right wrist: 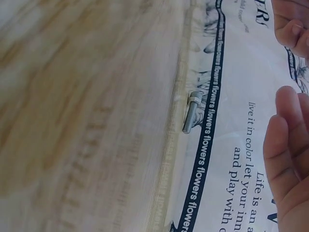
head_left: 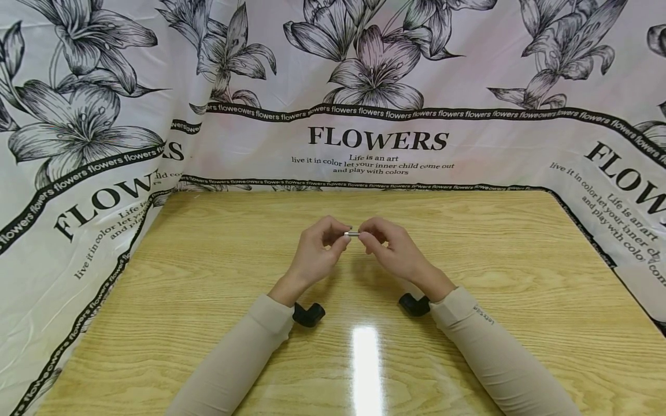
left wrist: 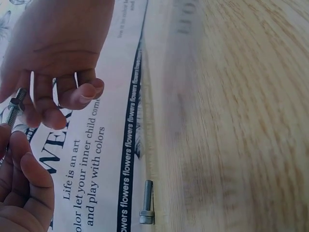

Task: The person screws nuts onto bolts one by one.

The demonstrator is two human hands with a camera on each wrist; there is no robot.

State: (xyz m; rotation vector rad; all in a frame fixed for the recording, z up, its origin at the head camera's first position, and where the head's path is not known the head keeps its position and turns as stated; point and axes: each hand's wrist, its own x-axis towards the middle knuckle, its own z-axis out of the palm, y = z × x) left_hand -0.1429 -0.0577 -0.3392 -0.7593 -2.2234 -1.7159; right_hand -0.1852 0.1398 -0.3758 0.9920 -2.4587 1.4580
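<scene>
My left hand [head_left: 319,254] pinches a metal bolt [left wrist: 10,118] between thumb and fingers above the table. A hex nut [left wrist: 17,102] sits on its thread close to the tip. At that end is my right hand [head_left: 392,251], its thumb and index finger beside the nut. Whether they grip it cannot be made out, as the left wrist view cuts off part of the fingers. Another bolt [left wrist: 147,200] lies on the table behind the hands and also shows as a bolt [right wrist: 192,113] in the right wrist view.
The wood-grain table [head_left: 218,242] carries a bright light reflection near the front. A white cloth [head_left: 374,167] with printed flowers and lettering hangs along the back and both sides. Black curved mounts [head_left: 309,315] stick out by both sleeve cuffs.
</scene>
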